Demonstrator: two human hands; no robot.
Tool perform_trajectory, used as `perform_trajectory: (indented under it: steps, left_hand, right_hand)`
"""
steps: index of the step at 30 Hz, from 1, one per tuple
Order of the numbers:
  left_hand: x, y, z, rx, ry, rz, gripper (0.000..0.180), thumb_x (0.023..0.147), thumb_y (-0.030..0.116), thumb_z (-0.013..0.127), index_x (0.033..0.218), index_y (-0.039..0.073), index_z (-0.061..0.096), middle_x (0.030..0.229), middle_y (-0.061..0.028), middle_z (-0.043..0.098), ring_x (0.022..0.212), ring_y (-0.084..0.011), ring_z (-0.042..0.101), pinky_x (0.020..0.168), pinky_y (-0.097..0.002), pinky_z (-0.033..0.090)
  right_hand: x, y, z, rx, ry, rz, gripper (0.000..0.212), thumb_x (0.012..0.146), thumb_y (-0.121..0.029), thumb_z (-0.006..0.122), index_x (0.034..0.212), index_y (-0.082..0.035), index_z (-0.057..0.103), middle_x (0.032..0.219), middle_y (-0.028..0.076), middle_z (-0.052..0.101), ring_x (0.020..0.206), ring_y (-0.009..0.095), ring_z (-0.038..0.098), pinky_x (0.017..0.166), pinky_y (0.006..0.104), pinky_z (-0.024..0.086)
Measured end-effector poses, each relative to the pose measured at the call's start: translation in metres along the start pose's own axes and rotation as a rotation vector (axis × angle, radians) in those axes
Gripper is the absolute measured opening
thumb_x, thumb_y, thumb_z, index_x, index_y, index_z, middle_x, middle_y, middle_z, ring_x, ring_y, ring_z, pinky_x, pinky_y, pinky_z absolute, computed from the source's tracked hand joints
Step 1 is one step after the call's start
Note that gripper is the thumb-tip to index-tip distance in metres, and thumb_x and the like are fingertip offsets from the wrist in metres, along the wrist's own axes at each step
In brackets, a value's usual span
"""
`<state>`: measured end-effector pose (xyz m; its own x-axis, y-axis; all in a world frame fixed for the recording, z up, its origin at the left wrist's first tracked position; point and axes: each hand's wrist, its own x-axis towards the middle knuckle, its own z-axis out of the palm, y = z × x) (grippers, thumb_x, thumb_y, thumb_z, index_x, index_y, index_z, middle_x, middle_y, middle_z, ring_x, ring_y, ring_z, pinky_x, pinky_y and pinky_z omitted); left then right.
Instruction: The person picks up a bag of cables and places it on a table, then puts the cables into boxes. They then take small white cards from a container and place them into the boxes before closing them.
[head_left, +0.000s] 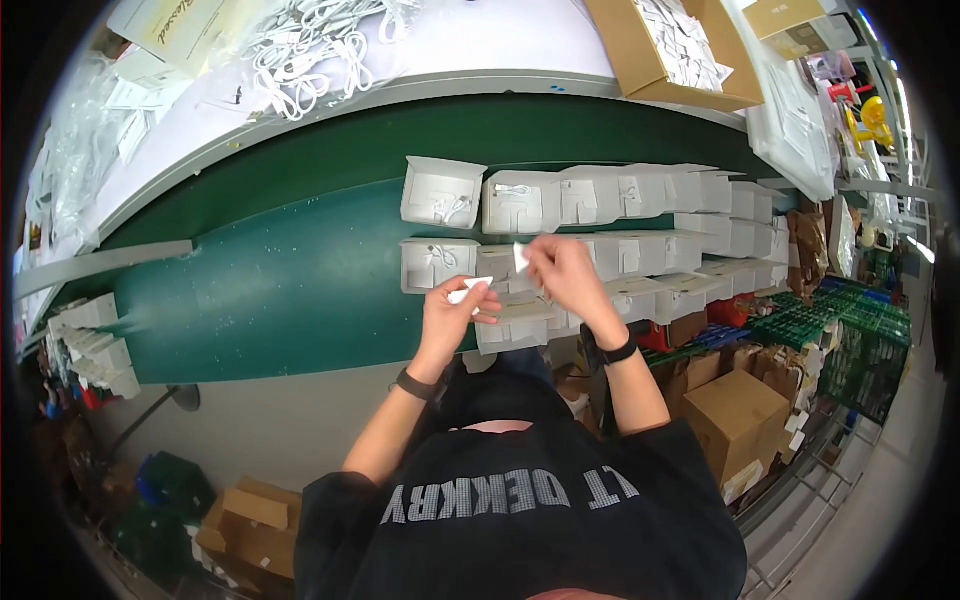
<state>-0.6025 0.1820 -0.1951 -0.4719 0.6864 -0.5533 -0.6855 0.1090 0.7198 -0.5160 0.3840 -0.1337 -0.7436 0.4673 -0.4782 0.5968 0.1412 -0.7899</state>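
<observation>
The left hand (455, 312) holds small white pieces (478, 284) – the right hand (562, 272) pinches another white piece (520, 259), near the open boxes (440, 186). A loose pinch could let it slip between boxes

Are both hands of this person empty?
No: the left hand holds a small white piece, and the right hand holds another.

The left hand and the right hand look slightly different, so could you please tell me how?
The left hand holds a white item under its thumb; the right hand pinches a white piece at its fingertips. The left hand is nearer the body, the right hand farther out. The left arm wears a slim dark band, the right a bulkier dark strap. Both hold something white.
</observation>
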Motion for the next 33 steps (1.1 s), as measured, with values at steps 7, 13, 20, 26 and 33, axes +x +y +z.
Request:
perform_trajectory:
  steps: [7,13,20,26,33]
  left_hand:
    - [-0.01,-0.004,0.016,0.028,-0.013,-0.018,0.022,0.106,0.014,0.061,0.112,-0.007,0.067,0.1,-0.0165,0.074,0.087,-0.024,0.076,0.07,-0.034,0.064]
    - [-0.031,-0.034,0.02,0.137,-0.13,-0.18,0.025,0.106,0.014,0.06,0.113,-0.008,0.067,0.103,-0.0166,0.074,0.087,-0.0233,0.076,0.072,-0.034,0.064]
    - [-0.042,-0.044,0.039,-0.074,-0.062,-0.251,0.025,0.106,0.015,0.061,0.114,-0.007,0.068,0.101,-0.0157,0.075,0.086,-0.0219,0.076,0.069,-0.0327,0.063]
    - [-0.012,-0.044,0.073,0.127,-0.174,-0.259,0.028,0.109,0.017,0.056,0.121,-0.007,0.065,0.107,-0.0171,0.074,0.088,-0.0229,0.075,0.069,-0.0325,0.063]
    - [0.04,-0.04,0.164,-0.083,-0.159,-0.206,0.03,0.11,0.021,0.056,0.123,-0.005,0.063,0.109,-0.0156,0.073,0.088,-0.0225,0.075,0.071,-0.0315,0.062]
  right_hand:
    - [0.016,0.035,-0.012,-0.336,0.228,-0.412,0.021,0.1,-0.015,0.061,0.099,0.005,0.069,0.068,0.014,0.067,0.053,0.02,0.065,0.05,0.036,0.05]
    - [-0.049,0.038,0.009,0.05,-0.297,0.02,0.022,0.1,-0.016,0.064,0.106,0.003,0.071,0.075,0.019,0.07,0.063,0.038,0.068,0.061,0.0427,0.053]
    - [-0.043,0.077,-0.006,-0.268,0.366,-0.378,0.024,0.098,-0.019,0.068,0.104,0.003,0.071,0.07,0.012,0.066,0.066,0.018,0.068,0.062,0.0357,0.051]
    - [-0.076,0.053,-0.048,0.104,-0.153,0.003,0.024,0.098,-0.02,0.069,0.103,0.004,0.071,0.07,0.009,0.067,0.059,0.017,0.065,0.053,0.0341,0.049]
    - [-0.016,0.095,-0.125,0.199,0.008,-0.014,0.017,0.1,-0.015,0.066,0.096,0.001,0.07,0.069,0.004,0.065,0.053,0.01,0.057,0.044,0.0269,0.043]
